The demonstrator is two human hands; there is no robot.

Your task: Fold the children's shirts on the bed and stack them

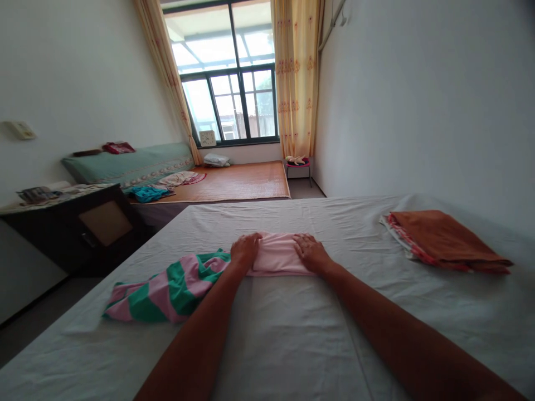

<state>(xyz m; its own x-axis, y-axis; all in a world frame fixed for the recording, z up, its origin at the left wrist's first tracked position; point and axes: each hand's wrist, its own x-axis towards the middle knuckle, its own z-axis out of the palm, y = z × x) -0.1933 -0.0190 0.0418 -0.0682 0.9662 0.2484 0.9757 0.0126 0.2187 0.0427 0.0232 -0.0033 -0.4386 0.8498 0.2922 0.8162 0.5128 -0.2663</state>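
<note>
A folded pale pink cloth (279, 254) lies flat on the white bedsheet (284, 340) in front of me. My left hand (246, 250) is at its left edge, with bent fingers closed on the fabric there. Across the cloth's right end rests my right hand (311, 253), flat, its fingers stretched out and pointing up and left. Beside my left hand and forearm, a pink and green striped garment (175, 287) is loosely bunched, partly hidden by that arm. Whether the pink cloth and the striped garment are one piece, I cannot tell.
A folded brown and red cloth stack (447, 239) lies at the bed's right side. Left of the bed stands a dark cabinet (104, 217) with items on top. Beyond is another bed with a brown mat (246, 178). A small stool (298, 163) stands below the curtain.
</note>
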